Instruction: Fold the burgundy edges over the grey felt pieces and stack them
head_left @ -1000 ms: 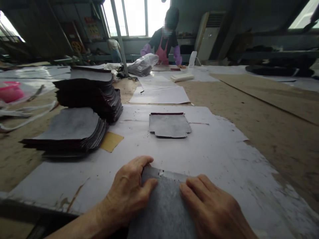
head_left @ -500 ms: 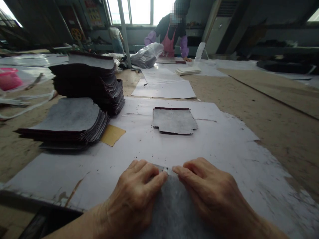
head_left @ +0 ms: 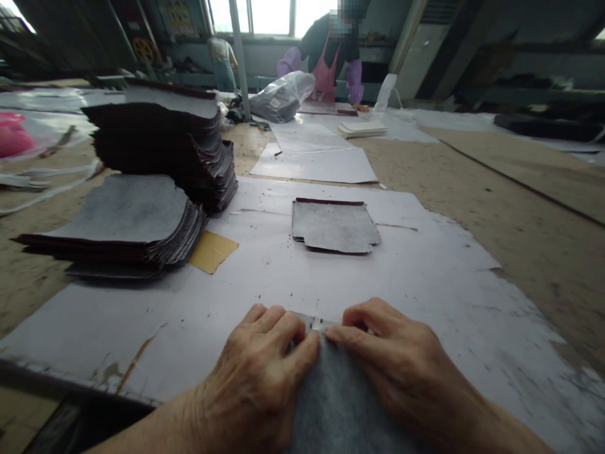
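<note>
A grey leather piece [head_left: 338, 397] lies flat at the near edge of the table, on white paper [head_left: 425, 271]. My left hand [head_left: 259, 378] and my right hand [head_left: 397, 366] press on its far edge, fingertips almost meeting over a small light strip [head_left: 317, 325] there. A single grey cut piece [head_left: 333, 225] with a dark red rim lies farther out in the middle. To the left a low stack of grey pieces [head_left: 120, 221] sits in front of a taller dark stack [head_left: 163, 142].
A tan scrap [head_left: 212, 250] lies beside the low stack. More white sheets [head_left: 316, 164] and a small pile of pale pieces [head_left: 362, 129] lie farther back. A person in a pink apron [head_left: 326, 63] works at the far end, near a plastic bag [head_left: 283, 98].
My hands slid together along the piece's far edge until the fingertips nearly touch. The view tilted down slightly.
</note>
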`<state>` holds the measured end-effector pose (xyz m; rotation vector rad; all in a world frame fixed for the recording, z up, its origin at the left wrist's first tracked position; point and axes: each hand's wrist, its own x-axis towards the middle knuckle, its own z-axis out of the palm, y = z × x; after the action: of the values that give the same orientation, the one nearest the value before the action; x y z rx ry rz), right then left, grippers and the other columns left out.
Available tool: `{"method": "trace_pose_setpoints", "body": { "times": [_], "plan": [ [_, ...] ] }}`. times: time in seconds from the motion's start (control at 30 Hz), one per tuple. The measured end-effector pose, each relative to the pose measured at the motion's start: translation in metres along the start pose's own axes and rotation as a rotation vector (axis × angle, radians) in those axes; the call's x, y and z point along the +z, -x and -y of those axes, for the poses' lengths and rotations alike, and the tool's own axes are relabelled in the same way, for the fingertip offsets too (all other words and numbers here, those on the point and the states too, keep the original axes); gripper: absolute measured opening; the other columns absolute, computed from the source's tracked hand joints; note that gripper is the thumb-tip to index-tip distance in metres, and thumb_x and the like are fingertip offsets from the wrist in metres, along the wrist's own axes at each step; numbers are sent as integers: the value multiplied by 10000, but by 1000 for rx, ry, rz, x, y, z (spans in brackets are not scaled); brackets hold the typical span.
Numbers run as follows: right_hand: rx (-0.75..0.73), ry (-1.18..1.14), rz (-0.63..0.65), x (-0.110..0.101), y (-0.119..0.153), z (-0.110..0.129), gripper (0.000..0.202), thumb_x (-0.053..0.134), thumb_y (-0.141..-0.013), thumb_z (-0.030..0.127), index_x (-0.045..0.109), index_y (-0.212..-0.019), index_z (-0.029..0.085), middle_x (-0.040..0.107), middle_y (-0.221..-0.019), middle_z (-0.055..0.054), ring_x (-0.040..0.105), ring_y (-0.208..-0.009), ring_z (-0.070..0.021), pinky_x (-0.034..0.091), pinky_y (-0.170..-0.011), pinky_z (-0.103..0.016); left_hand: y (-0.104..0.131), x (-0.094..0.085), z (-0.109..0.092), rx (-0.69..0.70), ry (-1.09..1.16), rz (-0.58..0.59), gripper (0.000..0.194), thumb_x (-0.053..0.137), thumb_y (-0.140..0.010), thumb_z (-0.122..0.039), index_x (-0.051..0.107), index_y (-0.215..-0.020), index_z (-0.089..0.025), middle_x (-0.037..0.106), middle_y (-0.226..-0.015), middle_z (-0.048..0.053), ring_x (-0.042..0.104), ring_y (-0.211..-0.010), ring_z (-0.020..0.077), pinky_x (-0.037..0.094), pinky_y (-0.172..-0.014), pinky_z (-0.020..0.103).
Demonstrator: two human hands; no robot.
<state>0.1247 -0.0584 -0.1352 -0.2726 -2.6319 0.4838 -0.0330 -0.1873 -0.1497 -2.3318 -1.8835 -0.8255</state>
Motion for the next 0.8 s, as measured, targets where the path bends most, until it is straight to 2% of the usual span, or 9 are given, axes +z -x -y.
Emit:
{"method": "trace_pose_setpoints", "body": {
  "times": [0.07, 0.13, 0.3, 0.37, 0.47, 0.57, 0.7, 0.8],
  "plan": [
    [118, -56, -65, -3, 2, -3, 273, 419, -841, 103, 659, -891, 224, 589, -809, -22, 558, -715, -102, 474, -611, -195, 0, 1, 0, -2, 13, -7, 358, 446, -651, -81, 564, -986, -125, 507, -803, 79, 424, -702, 197, 377, -607, 353],
    [158, -36, -115, -5, 4, -5, 282, 427, -831, 96, 663, -899, 235, 594, -851, -24, 571, -754, -108, 481, -643, -207, 1, 2, 1, -2, 19, -25, 367, 441, -650, -83, 558, -995, -125, 495, -832, 85, 418, -718, 199, 377, -612, 353],
    [-24, 131, -121, -1, 2, -1, 373, 389, -784, 37, 653, -984, 208, 584, -845, -66, 538, -758, -163, 472, -599, -276, 3, 4, 1, 2, 8, -24, 364, 426, -665, -82, 540, -1006, -136, 478, -848, 77, 411, -739, 198, 377, -634, 360],
    [-44, 152, -113, 2, -1, 2, 357, 387, -788, 45, 649, -978, 195, 586, -838, -71, 527, -754, -170, 469, -593, -282, 4, 4, 1, -5, 5, -29, 361, 424, -673, -79, 536, -1011, -142, 479, -852, 73, 413, -740, 194, 376, -639, 358],
    [45, 140, -85, 3, -3, 2, 253, 420, -815, 105, 636, -929, 174, 590, -820, -66, 525, -766, -174, 479, -635, -298, 3, 3, 1, -9, 16, -38, 347, 420, -696, -69, 532, -1014, -150, 481, -858, 70, 419, -744, 193, 370, -636, 351],
    [167, 154, -27, -5, 6, -2, 147, 522, -784, 182, 625, -889, 178, 599, -822, -57, 533, -774, -183, 487, -662, -320, 2, 3, 1, 2, 30, -57, 322, 419, -732, -56, 511, -1025, -151, 489, -901, 75, 435, -777, 197, 370, -658, 352],
    [276, 155, 12, -22, 28, -6, 199, 638, -687, 188, 629, -885, 205, 610, -822, -22, 555, -769, -174, 488, -661, -308, 0, 3, -1, -53, -20, -79, 293, 419, -775, -40, 452, -1043, -154, 487, -1016, 78, 462, -903, 200, 375, -777, 356],
    [323, 168, -3, -32, 43, -8, 228, 639, -674, 161, 626, -898, 205, 615, -842, -23, 562, -785, -171, 487, -674, -304, 1, 1, 1, -122, -61, -110, 309, 458, -794, -114, 401, -1094, -160, 474, -1074, 81, 461, -983, 216, 373, -845, 359]
  ]
}}
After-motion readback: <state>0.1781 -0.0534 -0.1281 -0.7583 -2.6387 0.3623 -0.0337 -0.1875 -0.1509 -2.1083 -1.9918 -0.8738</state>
